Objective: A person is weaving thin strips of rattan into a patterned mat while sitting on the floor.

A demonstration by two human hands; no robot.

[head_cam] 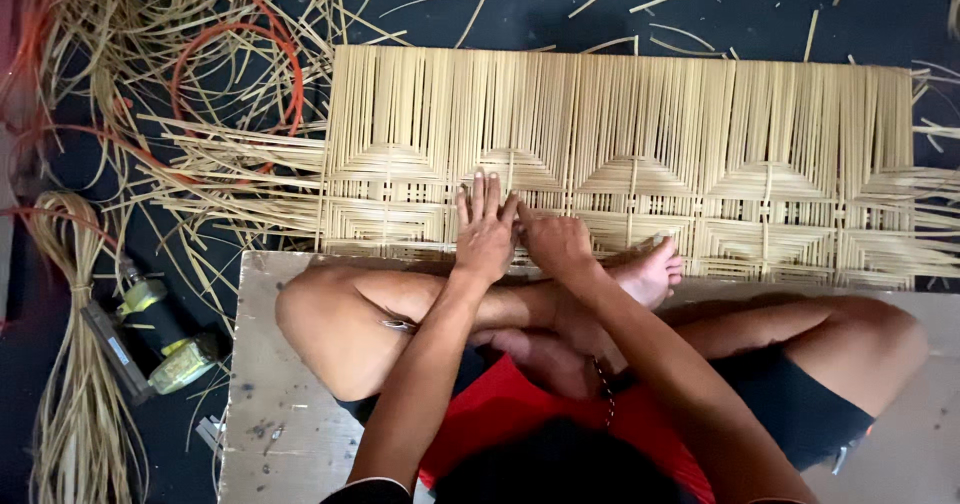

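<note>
The person is sitting cross-legged, both arms reaching forward and converging in front of the knees. The left hand (484,226) is lying flat, palm down, fingers stretched out straight and close together. The right hand (553,239) is curling beside it, fingers bent under, the two hands touching.

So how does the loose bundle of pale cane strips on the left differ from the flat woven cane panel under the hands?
The loose bundle of pale cane strips lies gathered and tied, running lengthwise; the flat woven cane panel is spread wide, its strips interlaced into repeating triangle patterns. The left hand and right hand rest on the panel; the bundle lies untouched. Both share a pale straw colour.
</note>
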